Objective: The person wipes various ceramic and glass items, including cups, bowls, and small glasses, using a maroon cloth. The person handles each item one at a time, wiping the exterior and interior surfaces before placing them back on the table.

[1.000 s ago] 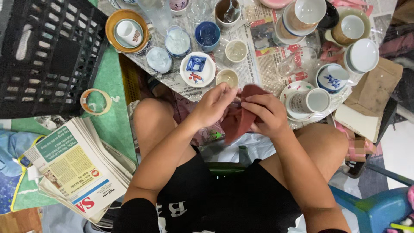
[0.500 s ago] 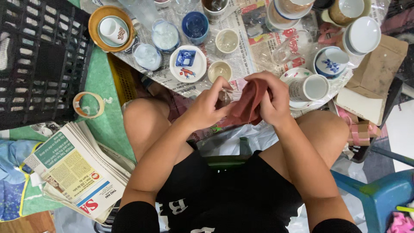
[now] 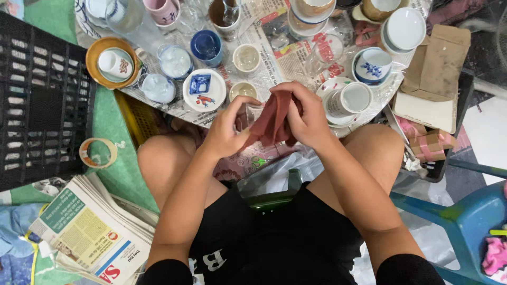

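Two hands are seen working one dark red cloth, held above the knees at the near edge of the worktop. The left hand is closed, pinching the cloth's lower left edge between thumb and fingers; the right hand is closed around the bunched upper part. Whether anything is wrapped inside the cloth cannot be told.

Handling, as judged: the cloth is soft, limp and light, not slippery; it is best taken by a gathered fold or an edge, since it holds no shape of its own.

Counted nearby:
- One white cup set on a saucer, just beside the right hand.
- One small square white dish with blue and red marks, near the left hand.
- One small pale cup, just above the left hand.
- One blue cup.
- One roll of tape on the green floor covering.
- One stack of newspapers at lower left.
- One black crate at left.

The crockery is judged fragile and closely packed.
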